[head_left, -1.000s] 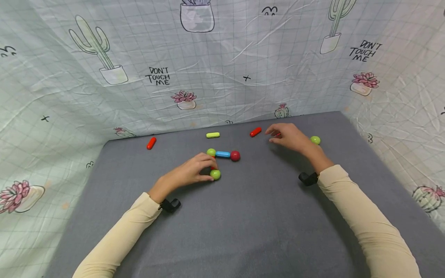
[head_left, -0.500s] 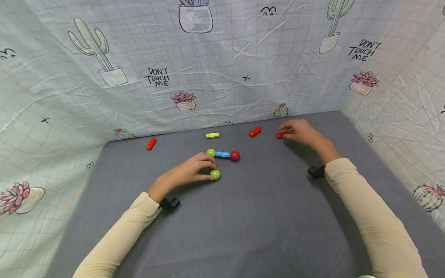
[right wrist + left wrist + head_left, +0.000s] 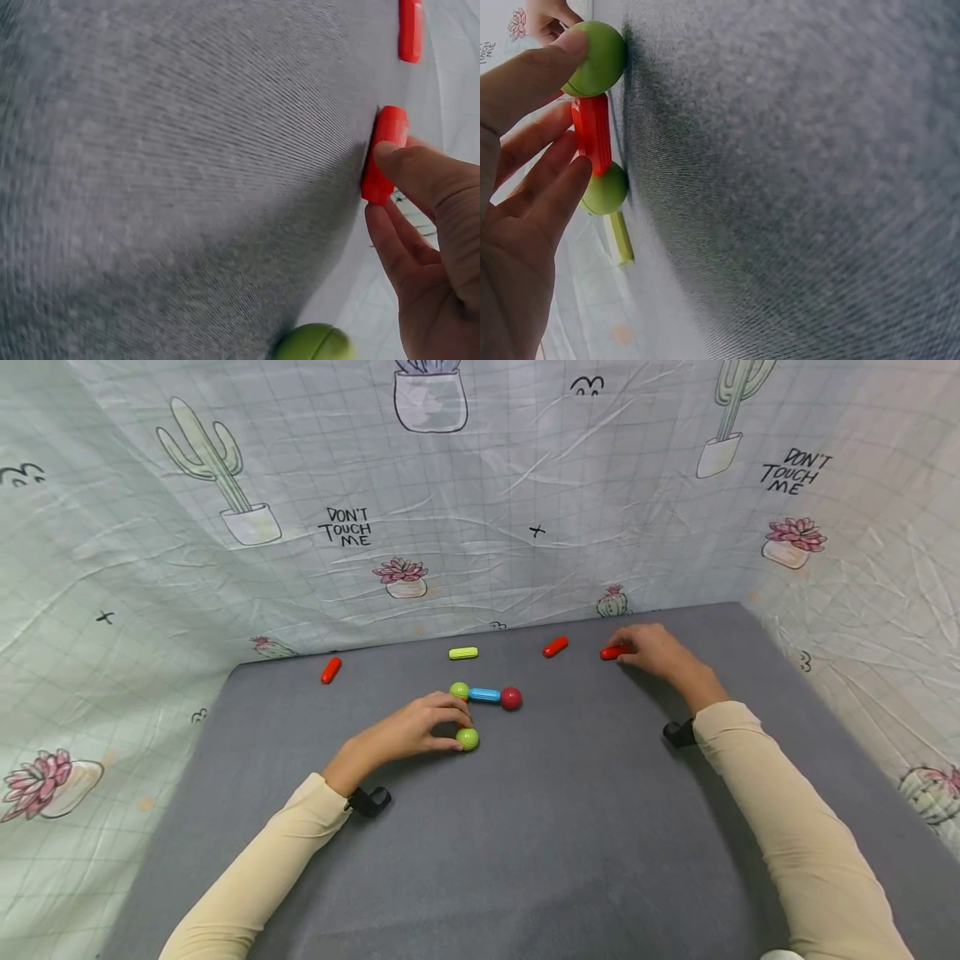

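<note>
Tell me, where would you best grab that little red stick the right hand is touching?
Probably across its middle, coming from above. The red stick lies flat on the grey mat, short and rounded, so thumb and finger can pinch its long sides. The right hand already has fingertips on it.

Makeshift recording booth: cactus-print cloth walls [image 3: 480,527] w/ grey felt table [image 3: 525,843].

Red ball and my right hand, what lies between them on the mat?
Only bare grey mat between the red ball and right hand, in the head view.
</note>
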A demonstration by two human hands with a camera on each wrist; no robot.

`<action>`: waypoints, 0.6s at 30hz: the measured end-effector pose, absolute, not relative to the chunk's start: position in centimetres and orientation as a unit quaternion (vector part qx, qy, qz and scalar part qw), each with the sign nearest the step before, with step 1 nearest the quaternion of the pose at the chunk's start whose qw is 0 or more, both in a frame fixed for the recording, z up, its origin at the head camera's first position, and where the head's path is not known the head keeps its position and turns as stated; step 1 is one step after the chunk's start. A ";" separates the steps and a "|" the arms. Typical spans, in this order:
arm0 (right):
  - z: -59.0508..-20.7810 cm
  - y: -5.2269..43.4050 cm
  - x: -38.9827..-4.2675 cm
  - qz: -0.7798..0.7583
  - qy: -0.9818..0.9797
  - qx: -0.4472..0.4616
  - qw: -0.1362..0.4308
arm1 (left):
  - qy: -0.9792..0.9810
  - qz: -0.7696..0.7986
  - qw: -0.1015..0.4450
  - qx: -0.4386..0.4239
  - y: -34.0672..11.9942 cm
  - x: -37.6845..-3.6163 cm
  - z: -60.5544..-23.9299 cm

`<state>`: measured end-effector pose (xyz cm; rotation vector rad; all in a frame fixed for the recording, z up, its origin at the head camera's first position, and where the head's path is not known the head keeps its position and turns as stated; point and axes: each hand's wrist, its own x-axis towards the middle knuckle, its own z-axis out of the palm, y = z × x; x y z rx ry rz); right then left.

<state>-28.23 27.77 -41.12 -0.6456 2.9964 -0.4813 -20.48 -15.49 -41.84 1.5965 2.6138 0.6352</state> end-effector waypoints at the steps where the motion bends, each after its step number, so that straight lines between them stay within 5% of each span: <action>1: -41.3 27.7 -28.3 -0.150 0.966 -0.212 0.015 | 0.836 0.203 0.008 0.510 -15.5 -20.5 -41.8; 18: -40.7 25.4 -26.4 -0.157 0.951 -0.264 -0.032 | 0.843 0.194 -0.014 0.502 -15.4 -19.9 -42.0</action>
